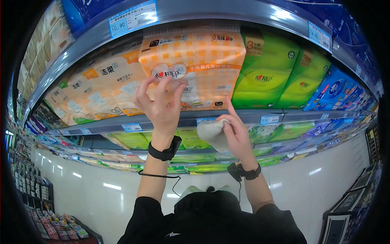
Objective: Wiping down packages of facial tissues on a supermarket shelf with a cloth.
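Observation:
An orange-and-white checked pack of tissues [210,55] stands on the store shelf in front of me, jutting a little ahead of its neighbours. My left hand [163,106] is raised before the pack's lower left part, fingers curved and apart, holding nothing. Whether its fingertips touch the wrapper I cannot tell. In my right hand [239,134] a grey cloth [211,132] is bunched between thumb and fingers. The index finger of that hand points up to the pack's lower right corner and seems to touch it.
Peach tissue packs [97,88] stand on the left. Green tissue packs [265,70] and blue packs [332,91] line the right. An upper shelf edge [213,10] with price tags overhangs the row. Lower shelves hold more packs above a tiled floor [106,174]. A cable trails from each wrist band.

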`<action>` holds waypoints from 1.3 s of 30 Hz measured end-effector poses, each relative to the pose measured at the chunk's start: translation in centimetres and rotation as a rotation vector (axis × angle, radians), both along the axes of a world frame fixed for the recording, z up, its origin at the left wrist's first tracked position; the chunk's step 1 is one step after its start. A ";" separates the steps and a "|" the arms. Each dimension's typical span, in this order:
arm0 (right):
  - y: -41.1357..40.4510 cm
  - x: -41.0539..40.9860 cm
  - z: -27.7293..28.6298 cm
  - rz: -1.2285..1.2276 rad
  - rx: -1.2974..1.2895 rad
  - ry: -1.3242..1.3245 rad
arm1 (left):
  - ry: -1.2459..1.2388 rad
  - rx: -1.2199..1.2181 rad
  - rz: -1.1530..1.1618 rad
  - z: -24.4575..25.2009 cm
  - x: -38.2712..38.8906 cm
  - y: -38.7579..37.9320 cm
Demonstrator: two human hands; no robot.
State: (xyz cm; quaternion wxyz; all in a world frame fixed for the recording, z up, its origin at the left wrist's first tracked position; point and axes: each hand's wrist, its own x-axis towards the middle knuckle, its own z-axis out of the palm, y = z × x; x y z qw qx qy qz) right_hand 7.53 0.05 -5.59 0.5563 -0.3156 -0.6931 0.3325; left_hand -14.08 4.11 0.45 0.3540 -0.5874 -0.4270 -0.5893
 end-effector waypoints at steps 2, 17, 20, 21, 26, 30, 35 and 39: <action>0.3 -0.1 0.1 0.042 -0.066 0.012 | -0.001 -0.029 0.040 -0.1 0.4 0.8; 0.0 -2.1 -1.6 0.127 -0.197 0.329 | -0.047 -0.163 -0.083 0.6 -4.0 -0.8; -0.1 -3.7 -1.1 0.179 -0.217 0.320 | 0.028 -0.135 0.094 3.2 -8.0 -1.3; 0.0 -4.1 -1.0 0.197 -0.223 0.304 | 0.100 -0.127 0.191 4.0 -9.1 -1.2; 0.0 -5.8 -0.6 0.092 -0.079 0.187 | 0.191 -0.194 0.412 6.3 -12.5 -0.5; 0.6 -7.8 -0.1 0.003 0.107 0.100 | 0.205 -0.227 0.368 6.0 -14.0 -0.3; 1.0 -9.1 0.1 0.005 0.017 0.076 | 0.122 -0.172 0.174 4.3 -13.5 -2.2; 0.8 -10.2 -0.1 -0.036 -0.054 0.125 | 0.089 -0.149 0.034 3.4 -13.6 -4.2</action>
